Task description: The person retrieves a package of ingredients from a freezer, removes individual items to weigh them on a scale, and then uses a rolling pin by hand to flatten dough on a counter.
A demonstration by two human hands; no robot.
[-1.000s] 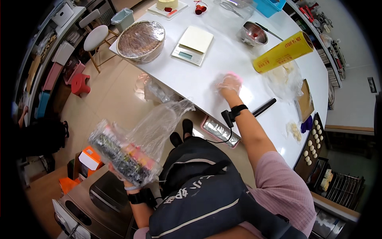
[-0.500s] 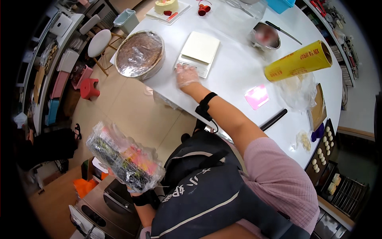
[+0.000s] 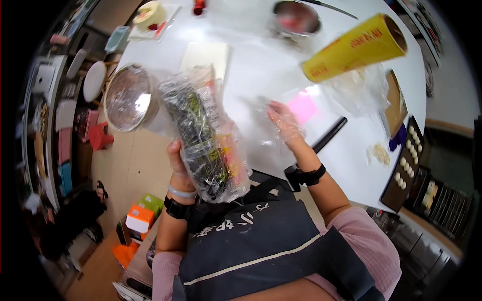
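My left hand (image 3: 179, 165) grips a long bundle in clear plastic wrap (image 3: 201, 145), raised over the table's near edge. Dark green, leafy-looking contents show through one side, pink and yellow print along the other; I cannot make out its exact kind. My right hand (image 3: 285, 123), in a thin clear plastic glove, hovers above the white table (image 3: 246, 113), its fingers loosely apart with nothing seen in them. A pink card (image 3: 302, 106) lies just beyond it, a black rod (image 3: 330, 134) to its right. Behind the bundle, the white kitchen scale (image 3: 203, 55) is partly hidden.
A film-covered round bowl (image 3: 129, 98) stands at the left table edge. Farther back are a small cake (image 3: 149, 15), a metal bowl (image 3: 297, 19) and a knife (image 3: 331, 7). Rightward lie a yellow wrap roll (image 3: 354, 47), crumpled plastic (image 3: 359, 93) and a tray of dough balls (image 3: 403, 170).
My left hand has lifted the wrapped bundle from low on the left up to the table's front. My right hand has left the scale and moved right. The view has shifted.
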